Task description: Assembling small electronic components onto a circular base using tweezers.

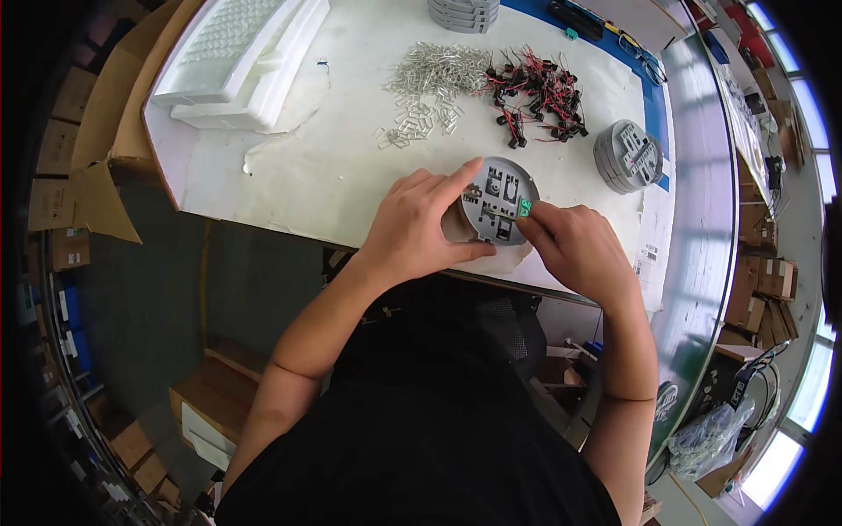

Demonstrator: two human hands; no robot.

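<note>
Near the table's front edge, a round grey plastic plate [519,178] with moulded recesses is tilted toward me. My left hand [408,226] grips its left side, forefinger on the upper rim and thumb under the lower one. My right hand [586,250] pinches a small green piece [524,207] against the plate's right part; a thin bar seems to run from it across the recesses, though I cannot make out what it is. The right fingertips hide part of the green piece. Beyond the plate lie a heap of small clear or silvery U-shaped pieces [434,74] and a pile of small black parts with red and black wires [537,95].
A stack of similar grey round plates [627,158] stands at the right, another stack [465,13] at the far edge. White foam trays [232,53] lie at the far left beside an open cardboard box [114,131]. Tools [579,19] rest on the blue strip at the back right.
</note>
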